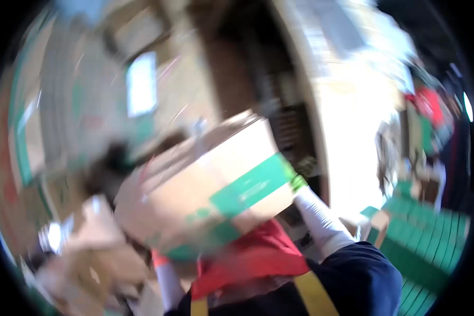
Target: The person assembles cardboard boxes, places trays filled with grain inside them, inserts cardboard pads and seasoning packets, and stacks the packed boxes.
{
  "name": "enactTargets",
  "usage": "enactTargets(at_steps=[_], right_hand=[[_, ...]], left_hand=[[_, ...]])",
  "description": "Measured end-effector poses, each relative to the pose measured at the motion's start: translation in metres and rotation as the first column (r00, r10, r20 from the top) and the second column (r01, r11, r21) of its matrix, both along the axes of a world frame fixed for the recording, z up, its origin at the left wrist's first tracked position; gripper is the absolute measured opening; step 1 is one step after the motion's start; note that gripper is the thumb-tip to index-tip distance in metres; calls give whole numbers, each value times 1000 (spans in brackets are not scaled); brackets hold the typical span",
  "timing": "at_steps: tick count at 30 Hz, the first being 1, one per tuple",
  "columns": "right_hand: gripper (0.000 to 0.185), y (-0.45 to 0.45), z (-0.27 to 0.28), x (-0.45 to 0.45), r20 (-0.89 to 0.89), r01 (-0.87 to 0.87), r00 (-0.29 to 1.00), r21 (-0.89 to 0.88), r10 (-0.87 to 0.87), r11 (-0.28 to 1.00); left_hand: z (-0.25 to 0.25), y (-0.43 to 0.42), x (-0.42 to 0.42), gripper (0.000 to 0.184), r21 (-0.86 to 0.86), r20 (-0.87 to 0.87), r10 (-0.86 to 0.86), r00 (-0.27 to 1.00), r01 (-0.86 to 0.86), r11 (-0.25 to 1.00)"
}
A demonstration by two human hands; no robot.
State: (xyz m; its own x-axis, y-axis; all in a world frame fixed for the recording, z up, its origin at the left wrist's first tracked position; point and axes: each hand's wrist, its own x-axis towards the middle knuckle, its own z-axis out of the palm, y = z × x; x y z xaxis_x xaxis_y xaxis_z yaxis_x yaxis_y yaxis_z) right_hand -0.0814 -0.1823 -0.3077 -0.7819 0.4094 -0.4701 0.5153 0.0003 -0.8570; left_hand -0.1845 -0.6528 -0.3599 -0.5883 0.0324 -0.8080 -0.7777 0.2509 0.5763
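Observation:
A brown cardboard box (205,184) with green printed patches is held tilted in front of my body, its left side lower than its right. At its right side is my right hand (297,181), in a bright yellow-green glove, pressed to the box edge. On the lower left, only the sleeve and a bit of orange-red at my left wrist show; the box hides the left hand's fingers. A red cloth or apron (253,253) lies below the box against my body. Motion blurs much of the view.
Large cardboard boxes (63,100) with green marks stand at the left. Crumpled cardboard (100,263) lies at the lower left. Green slatted stacks (421,237) are at the lower right. A person in red (431,108) is at the far right.

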Motion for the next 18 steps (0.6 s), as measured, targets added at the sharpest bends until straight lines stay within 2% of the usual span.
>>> enactTargets(at_steps=[2, 3, 5, 6, 7, 8, 13, 18], right_hand=[[44, 1, 32, 35, -123, 56, 992, 258, -25, 965], [44, -3, 45, 50, -180, 76, 984, 420, 1, 904], [44, -7, 73, 79, -228, 104, 968, 744, 104, 660], [45, -4, 87, 88, -229, 131, 966, 832, 119, 539], [44, 4, 94, 88, -269, 312, 924, 125, -270, 942], [44, 11, 120, 95, -188, 400, 896, -50, -402, 915], [43, 96, 174, 116, -54, 497, 864, -61, -500, 865], [43, 193, 202, 142, 36, 517, 856, -74, -516, 853]], left_hand=[[4, 51, -28, 63, 78, -67, -166, 984, 171, 982], [11, 71, -37, 63, 92, -97, -242, 965, 251, 964], [36, 108, -46, 62, 112, -163, -387, 908, 406, 907], [49, 128, -50, 62, 118, -197, -456, 868, 483, 868], [62, 144, -52, 62, 119, -232, -514, 826, 549, 827], [74, 163, -51, 62, 125, -269, -560, 783, 605, 786], [115, 261, -24, 61, 128, -436, -738, 516, 847, 516], [148, 327, 22, 61, 9, -527, -804, 276, 948, 319]])
